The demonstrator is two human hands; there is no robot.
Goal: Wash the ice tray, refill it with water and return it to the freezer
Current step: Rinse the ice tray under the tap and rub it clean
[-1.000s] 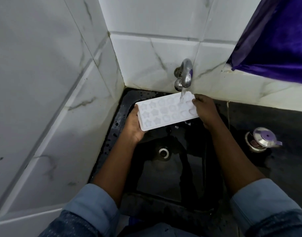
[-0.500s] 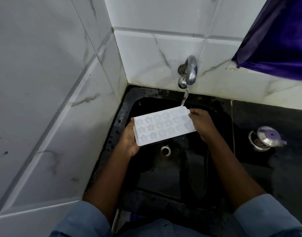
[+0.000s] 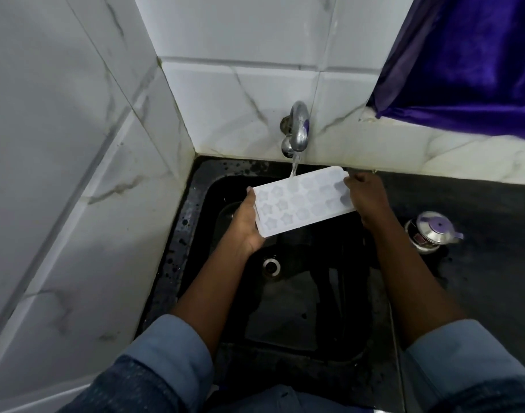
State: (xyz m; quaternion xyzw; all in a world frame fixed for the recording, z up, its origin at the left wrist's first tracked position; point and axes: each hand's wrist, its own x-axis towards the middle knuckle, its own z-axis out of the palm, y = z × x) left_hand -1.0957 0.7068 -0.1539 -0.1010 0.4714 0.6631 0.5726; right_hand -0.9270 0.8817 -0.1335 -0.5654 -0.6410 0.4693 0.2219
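The person is holding the ice tray (image 3: 303,204) above the back edge of the sink (image 3: 187,234), its long axis running left to right. The left grip (image 3: 245,226) is clasping one short end, the right grip (image 3: 366,195) pinching the other; the stream (image 3: 294,167) from the tap (image 3: 299,126) is landing mid-tray.

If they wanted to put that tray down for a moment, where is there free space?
The dark counter right of the sink, nearer than the steel pot, is bare. The sink floor around the drain is free, though wet. Under the tap it is crowded: left hand and right hand hold the ice tray.
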